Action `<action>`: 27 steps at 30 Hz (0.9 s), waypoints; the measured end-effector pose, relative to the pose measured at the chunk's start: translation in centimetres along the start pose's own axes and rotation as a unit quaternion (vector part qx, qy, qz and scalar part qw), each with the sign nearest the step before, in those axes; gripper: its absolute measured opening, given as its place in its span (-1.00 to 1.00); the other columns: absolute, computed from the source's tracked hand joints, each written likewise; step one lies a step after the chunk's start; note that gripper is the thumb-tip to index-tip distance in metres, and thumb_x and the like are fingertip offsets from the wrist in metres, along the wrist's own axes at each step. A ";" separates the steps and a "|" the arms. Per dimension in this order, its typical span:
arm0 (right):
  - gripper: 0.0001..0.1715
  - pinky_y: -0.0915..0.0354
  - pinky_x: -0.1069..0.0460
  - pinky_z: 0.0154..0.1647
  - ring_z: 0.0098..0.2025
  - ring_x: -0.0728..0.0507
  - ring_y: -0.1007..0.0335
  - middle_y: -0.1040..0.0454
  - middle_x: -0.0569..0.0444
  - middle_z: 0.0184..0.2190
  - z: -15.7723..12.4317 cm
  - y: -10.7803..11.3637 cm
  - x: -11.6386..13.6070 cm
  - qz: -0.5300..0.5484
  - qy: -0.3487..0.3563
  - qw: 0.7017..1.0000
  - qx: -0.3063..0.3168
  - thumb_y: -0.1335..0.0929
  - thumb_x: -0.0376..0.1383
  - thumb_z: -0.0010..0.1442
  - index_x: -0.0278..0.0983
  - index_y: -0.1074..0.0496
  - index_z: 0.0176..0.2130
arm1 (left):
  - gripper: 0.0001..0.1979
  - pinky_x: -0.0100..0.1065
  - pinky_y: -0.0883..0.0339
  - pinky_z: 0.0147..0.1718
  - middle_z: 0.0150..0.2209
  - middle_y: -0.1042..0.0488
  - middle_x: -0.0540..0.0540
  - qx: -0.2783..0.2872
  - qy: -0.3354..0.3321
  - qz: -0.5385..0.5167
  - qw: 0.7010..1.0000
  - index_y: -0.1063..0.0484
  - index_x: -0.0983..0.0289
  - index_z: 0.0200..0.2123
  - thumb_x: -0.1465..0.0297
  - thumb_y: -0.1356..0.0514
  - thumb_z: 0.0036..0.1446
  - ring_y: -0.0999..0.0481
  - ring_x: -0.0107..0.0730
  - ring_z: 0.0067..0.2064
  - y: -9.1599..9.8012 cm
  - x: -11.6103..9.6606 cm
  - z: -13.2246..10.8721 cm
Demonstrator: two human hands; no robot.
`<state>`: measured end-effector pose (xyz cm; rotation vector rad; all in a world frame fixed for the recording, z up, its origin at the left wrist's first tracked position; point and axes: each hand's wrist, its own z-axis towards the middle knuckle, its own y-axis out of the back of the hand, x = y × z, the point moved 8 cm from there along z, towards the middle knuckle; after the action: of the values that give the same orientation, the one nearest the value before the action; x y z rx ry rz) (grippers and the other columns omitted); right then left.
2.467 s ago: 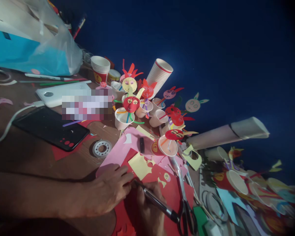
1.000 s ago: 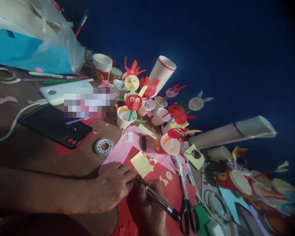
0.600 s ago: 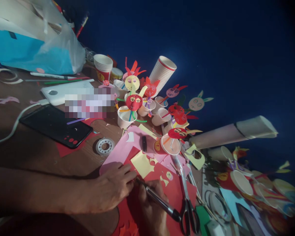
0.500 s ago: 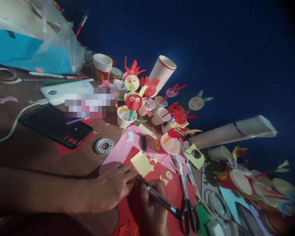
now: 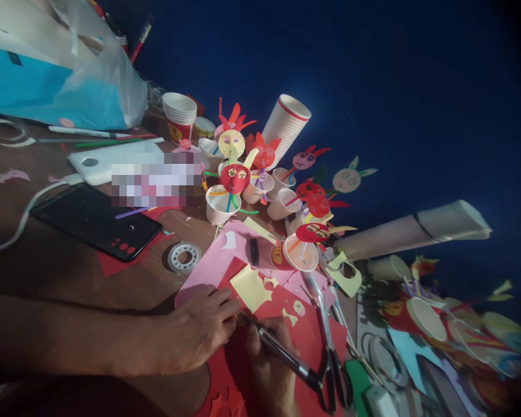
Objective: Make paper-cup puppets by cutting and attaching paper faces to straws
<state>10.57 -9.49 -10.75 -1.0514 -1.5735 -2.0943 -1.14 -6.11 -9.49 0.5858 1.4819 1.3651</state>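
Observation:
My right hand [image 5: 272, 350] is closed round a black pen [image 5: 289, 354], its tip pointing toward my left fingertips. My left hand [image 5: 202, 330] presses down beside the tip with bent, closed fingers; whatever lies beneath them is mostly hidden. Under both hands spreads red paper [image 5: 325, 324], overlapping a pink sheet [image 5: 202, 272]. Just beyond the fingers lies a cut yellow paper piece [image 5: 248, 284], and near it a small round paper face [image 5: 299, 307]. Scissors [image 5: 329, 353] with black handles rest right of the pen. A black pen cap [image 5: 254, 252] sits on the pink sheet.
Paper cups with straw-and-paper face figures [image 5: 235, 178] stand behind the papers, one cup [image 5: 301, 255] close to the scissors. A stack of cups [image 5: 286, 127] leans at the back. Left are a black phone [image 5: 98, 220], a tape roll [image 5: 184, 257] and a white cable [image 5: 24, 220].
The view has shifted very slightly. Both hands and the pen stay in almost the same place.

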 end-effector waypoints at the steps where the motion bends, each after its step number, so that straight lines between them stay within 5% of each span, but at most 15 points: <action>1: -0.78 -0.19 0.15 -0.70 -0.72 0.00 -0.28 -0.37 0.21 -0.74 0.0 0.1 0.2 0.001 0.004 1.000 -0.010 -0.30 -0.22 0.11 -0.22 -0.24 -0.52 | -0.91 -0.27 -0.13 -0.30 -0.27 -0.35 0.13 -0.001 -0.001 0.000 1.000 -0.41 0.29 -0.33 0.42 -0.16 0.07 -0.25 -0.27 -0.24 0.0 0.0 0.0; 27: -0.70 -0.12 0.14 -0.72 -0.75 0.00 -0.23 -0.34 0.21 -0.77 -0.1 0.3 0.0 0.040 -0.004 0.999 -0.015 -0.30 -0.11 0.13 -0.25 -0.26 -0.51 | -0.86 -0.26 -0.13 -0.25 -0.24 -0.34 0.15 -0.004 0.004 0.009 1.000 -0.40 0.28 -0.27 0.37 -0.16 0.08 -0.25 -0.26 -0.22 -0.3 0.1 -0.1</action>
<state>10.70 -9.69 -10.56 -1.1164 -1.4835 -2.0680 -1.17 -6.17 -9.78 0.5908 1.4792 1.3883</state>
